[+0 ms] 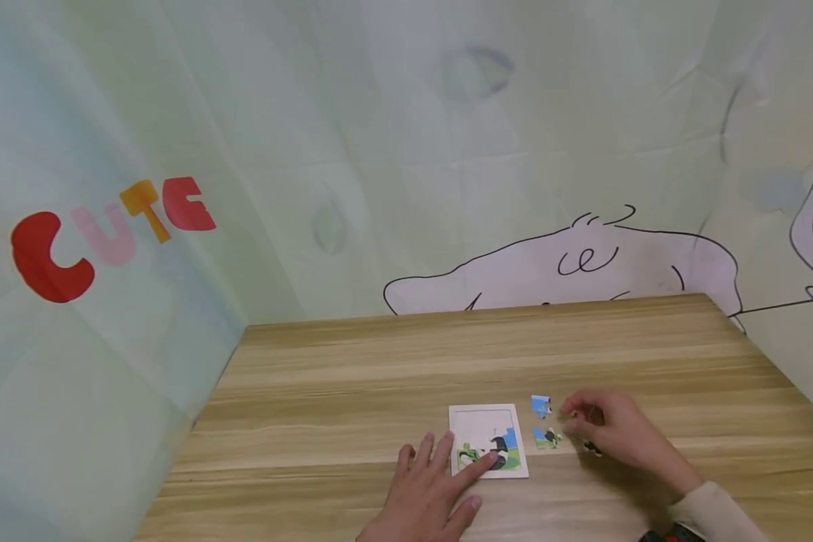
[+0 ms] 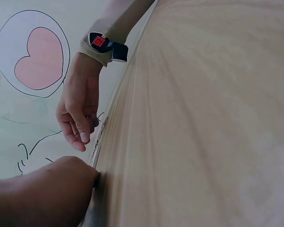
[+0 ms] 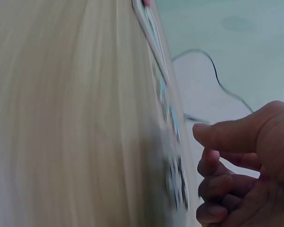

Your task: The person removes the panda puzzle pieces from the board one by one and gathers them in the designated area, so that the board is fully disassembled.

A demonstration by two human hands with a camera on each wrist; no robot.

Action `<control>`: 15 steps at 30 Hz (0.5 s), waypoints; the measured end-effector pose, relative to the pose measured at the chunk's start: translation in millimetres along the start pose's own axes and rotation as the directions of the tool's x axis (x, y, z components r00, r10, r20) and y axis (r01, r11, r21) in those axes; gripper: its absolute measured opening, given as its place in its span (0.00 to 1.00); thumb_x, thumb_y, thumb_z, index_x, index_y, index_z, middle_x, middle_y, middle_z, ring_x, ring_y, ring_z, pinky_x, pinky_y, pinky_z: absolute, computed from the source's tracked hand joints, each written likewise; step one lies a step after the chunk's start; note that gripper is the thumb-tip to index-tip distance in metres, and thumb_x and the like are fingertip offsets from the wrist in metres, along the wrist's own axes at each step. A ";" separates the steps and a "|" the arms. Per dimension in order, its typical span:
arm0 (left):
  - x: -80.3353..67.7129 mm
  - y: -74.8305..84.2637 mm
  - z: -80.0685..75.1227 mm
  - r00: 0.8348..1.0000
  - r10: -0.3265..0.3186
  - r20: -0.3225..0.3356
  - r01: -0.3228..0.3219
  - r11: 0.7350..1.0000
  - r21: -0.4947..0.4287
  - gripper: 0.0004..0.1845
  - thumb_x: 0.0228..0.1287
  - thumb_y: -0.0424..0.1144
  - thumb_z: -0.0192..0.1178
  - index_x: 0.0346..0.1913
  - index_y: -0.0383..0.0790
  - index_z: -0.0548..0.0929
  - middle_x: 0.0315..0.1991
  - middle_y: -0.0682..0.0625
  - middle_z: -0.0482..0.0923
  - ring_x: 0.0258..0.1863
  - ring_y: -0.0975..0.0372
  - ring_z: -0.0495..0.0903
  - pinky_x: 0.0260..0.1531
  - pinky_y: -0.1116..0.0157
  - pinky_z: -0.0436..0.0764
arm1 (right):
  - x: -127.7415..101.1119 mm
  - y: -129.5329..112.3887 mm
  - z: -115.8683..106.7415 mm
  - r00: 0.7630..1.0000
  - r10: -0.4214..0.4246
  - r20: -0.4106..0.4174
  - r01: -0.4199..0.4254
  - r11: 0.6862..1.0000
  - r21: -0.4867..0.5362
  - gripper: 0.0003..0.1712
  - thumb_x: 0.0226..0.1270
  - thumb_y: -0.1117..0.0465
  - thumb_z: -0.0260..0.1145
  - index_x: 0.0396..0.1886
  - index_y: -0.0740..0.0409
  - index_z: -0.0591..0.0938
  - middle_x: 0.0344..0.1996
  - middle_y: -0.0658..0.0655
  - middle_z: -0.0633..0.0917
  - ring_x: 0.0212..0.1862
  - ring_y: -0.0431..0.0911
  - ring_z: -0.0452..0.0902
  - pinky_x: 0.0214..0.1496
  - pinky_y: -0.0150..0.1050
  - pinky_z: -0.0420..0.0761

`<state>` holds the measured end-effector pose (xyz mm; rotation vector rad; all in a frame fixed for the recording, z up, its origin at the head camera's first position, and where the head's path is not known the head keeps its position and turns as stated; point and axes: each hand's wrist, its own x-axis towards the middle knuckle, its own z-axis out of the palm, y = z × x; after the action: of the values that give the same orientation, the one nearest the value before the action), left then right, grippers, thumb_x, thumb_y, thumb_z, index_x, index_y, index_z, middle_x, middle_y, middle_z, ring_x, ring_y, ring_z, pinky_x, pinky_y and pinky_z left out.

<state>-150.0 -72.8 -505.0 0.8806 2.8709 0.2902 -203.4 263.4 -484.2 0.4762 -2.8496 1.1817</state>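
Fingers of the left hand (image 1: 428,489) lie straight and spread on the tabletop (image 1: 352,376), the forefinger stretched across the lower edge of the puzzle tray (image 1: 482,423) and pressing on the fitted pieces there; its grip is loose and flat, holding nothing. The tray is a small white-framed board near the front edge of the tabletop, its upper part bare and pale, its lower strip filled with green, blue and dark picture pieces. The right hand (image 1: 610,433) rests just to the right of the tray with its fingers curled inward over the wood; whether anything sits in that grip cannot be told, since the fingertips hide it in the head view and the right wrist view is blurred. Between that hand and the tray lie two loose pieces: a blue piece (image 1: 540,406) farther back and a green and blue piece (image 1: 546,437) nearer the front, both flat on the tabletop and apart from the tray. A small dark piece (image 1: 592,449) shows just under the right hand. A cream sleeve (image 1: 714,512) covers the right forearm. Behind the tabletop hangs a pale green backdrop (image 1: 406,150) with a line-drawn cartoon figure and, on the left, the coloured letters "CUTE" (image 1: 108,233).
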 end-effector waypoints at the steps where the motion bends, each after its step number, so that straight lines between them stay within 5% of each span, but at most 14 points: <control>1: -0.1 -0.1 -0.2 1.000 -0.003 0.003 0.003 1.000 -0.001 0.28 0.84 0.67 0.34 0.82 0.86 0.53 0.81 0.39 0.67 0.78 0.40 0.68 0.67 0.33 0.67 | 1.8 -3.4 3.1 1.000 -0.019 0.018 0.019 1.000 0.003 0.05 0.68 0.65 0.75 0.42 0.53 0.90 0.27 0.44 0.80 0.28 0.31 0.69 0.31 0.31 0.72; 8: -1.0 -1.4 -0.3 1.000 0.002 -0.004 -0.002 1.000 0.016 0.28 0.84 0.67 0.34 0.82 0.86 0.51 0.81 0.39 0.66 0.78 0.40 0.68 0.66 0.34 0.67 | 10.0 -24.4 27.3 0.982 -0.124 0.142 0.118 0.992 0.050 0.17 0.68 0.57 0.77 0.54 0.56 0.89 0.31 0.43 0.80 0.30 0.31 0.68 0.33 0.31 0.71; 15: -0.7 -1.7 -0.3 1.000 0.013 -0.015 -0.012 1.000 0.014 0.28 0.85 0.67 0.34 0.82 0.86 0.53 0.80 0.39 0.66 0.78 0.38 0.68 0.67 0.32 0.67 | 11.6 -35.4 45.7 0.978 -0.171 0.123 0.173 0.985 -0.007 0.20 0.63 0.54 0.81 0.53 0.52 0.88 0.32 0.40 0.80 0.34 0.32 0.69 0.38 0.32 0.70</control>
<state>-150.4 -74.7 -505.0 0.9027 2.8855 0.2802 -199.9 204.8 -490.9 0.8025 -2.8438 1.1338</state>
